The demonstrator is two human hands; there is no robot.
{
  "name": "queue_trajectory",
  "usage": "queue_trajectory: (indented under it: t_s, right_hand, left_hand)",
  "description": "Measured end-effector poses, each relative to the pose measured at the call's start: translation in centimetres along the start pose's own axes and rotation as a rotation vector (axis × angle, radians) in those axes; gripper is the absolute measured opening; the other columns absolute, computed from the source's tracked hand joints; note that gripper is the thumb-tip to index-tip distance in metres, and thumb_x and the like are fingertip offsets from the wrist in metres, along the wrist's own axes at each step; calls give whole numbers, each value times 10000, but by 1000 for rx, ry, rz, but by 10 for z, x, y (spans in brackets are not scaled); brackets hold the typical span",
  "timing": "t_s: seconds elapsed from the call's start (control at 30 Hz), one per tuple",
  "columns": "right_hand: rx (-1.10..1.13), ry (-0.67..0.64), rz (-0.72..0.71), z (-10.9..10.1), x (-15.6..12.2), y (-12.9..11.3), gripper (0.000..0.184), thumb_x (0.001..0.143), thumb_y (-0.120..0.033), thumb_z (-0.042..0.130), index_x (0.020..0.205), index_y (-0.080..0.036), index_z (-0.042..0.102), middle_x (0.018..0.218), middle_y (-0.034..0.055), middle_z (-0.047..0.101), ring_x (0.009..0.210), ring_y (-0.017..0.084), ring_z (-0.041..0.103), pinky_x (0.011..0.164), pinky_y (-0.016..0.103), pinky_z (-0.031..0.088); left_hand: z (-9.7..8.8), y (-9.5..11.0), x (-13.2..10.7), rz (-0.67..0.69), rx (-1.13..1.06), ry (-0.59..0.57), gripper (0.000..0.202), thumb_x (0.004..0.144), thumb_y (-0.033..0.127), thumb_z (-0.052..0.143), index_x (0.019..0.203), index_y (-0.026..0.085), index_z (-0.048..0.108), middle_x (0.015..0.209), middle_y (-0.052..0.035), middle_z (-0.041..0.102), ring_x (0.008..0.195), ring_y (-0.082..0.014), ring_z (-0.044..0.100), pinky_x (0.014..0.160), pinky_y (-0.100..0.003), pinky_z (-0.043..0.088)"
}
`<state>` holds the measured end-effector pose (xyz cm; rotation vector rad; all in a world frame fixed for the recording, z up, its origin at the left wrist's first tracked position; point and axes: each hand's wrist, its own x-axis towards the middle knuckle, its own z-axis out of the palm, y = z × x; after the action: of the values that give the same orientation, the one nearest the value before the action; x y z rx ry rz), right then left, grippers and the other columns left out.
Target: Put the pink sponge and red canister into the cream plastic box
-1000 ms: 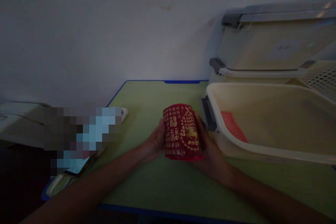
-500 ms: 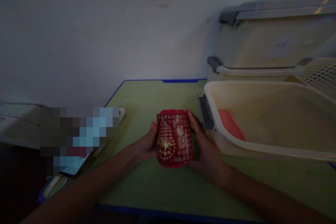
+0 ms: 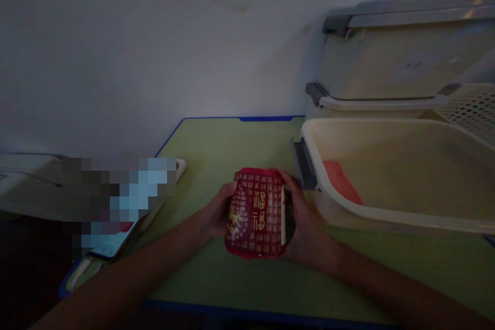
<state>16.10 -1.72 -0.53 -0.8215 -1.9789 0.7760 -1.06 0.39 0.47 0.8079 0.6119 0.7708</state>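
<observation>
Between my two hands is a dark red container [image 3: 257, 214] with gold Chinese characters, rows of small print and a gold horse figure near its left edge. Its rims are brighter red, and a pale strip shows along its right side. My left hand [image 3: 222, 211] grips it from the left, thumb near the upper edge. On the other side my right hand [image 3: 303, 232] wraps around it, with fingers reaching the top right corner. The fingers behind it are hidden. It is held over the green table [image 3: 209, 144], slightly tilted.
At the right stands an open cream plastic bin [image 3: 386, 216] with a grey latch [image 3: 303, 165] and a red textured item [image 3: 342, 183] inside. Behind it is a lidded storage box [image 3: 386, 62] beside a perforated basket [image 3: 472, 108]. A partly pixelated phone-like device [image 3: 112, 242] lies at the left edge.
My hands have turned the red container so its large characters moved left and the horse figure shifted toward the left edge. A pale strip now shows on its right. It sits slightly lower.
</observation>
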Motion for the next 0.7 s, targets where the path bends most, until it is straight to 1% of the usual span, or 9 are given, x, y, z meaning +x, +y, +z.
queue_trajectory:
  t_s: [0.1,0.17,0.27,0.4,0.47,0.57,0.63,0.7]
  right_hand:
    - [12,7,16,1,1,-1,1061,519,-290,764,1353,-258,108,1294,121,417,1112,270,515,922,398,450]
    - [24,10,32,2,3,-2,1013,523,-306,756,1329,-257,145,1280,120,424,1102,272,524,902,390,461]
    - [29,17,33,3,5,-4,929,516,-302,756,1278,-252,227,1239,115,454,1066,261,546,865,374,478]
    - [-14,26,36,3,6,-6,873,510,-301,758,1244,-240,290,1177,107,499,1066,270,539,866,400,469]
    - [-43,40,59,3,6,-7,862,514,-317,752,1244,-244,299,1180,108,498,1083,282,526,876,420,462]
    - [-78,51,67,2,6,-6,862,531,-307,743,1258,-236,285,1202,121,487,1107,293,510,893,426,453]
    - [-99,45,62,2,5,-4,918,543,-292,741,1301,-232,226,1234,137,468,1131,302,495,910,434,443]
    - [-111,31,60,2,4,-2,993,562,-287,740,1349,-240,137,1282,149,434,1157,305,476,931,445,429]
  left_hand:
    - [-5,-2,0,-98,-73,-46,594,483,611,688,874,169,628,837,-96,703,953,-322,620,816,-441,471]
    - [-7,-2,0,-125,-99,-53,551,468,593,703,811,166,634,763,-78,704,925,-316,632,799,-425,481]
    - [-8,-2,1,-121,-114,-55,540,472,585,705,802,163,633,711,-69,699,928,-315,630,810,-425,477]
    - [-10,-3,2,-102,-107,-28,558,479,605,689,811,162,627,734,-82,699,935,-321,624,822,-443,470]
    - [-11,-4,4,-88,-94,3,530,487,608,683,765,161,622,725,-85,696,917,-318,629,819,-444,472]
    - [-11,-3,7,-43,-77,94,454,513,579,679,689,168,602,688,-77,687,886,-308,638,814,-442,476]
    - [-10,-2,9,-11,-76,162,404,517,543,686,660,178,590,658,-62,679,858,-297,645,806,-436,479]
    - [-9,1,9,2,-81,215,367,515,509,692,649,184,589,636,-44,672,806,-275,653,781,-416,489]
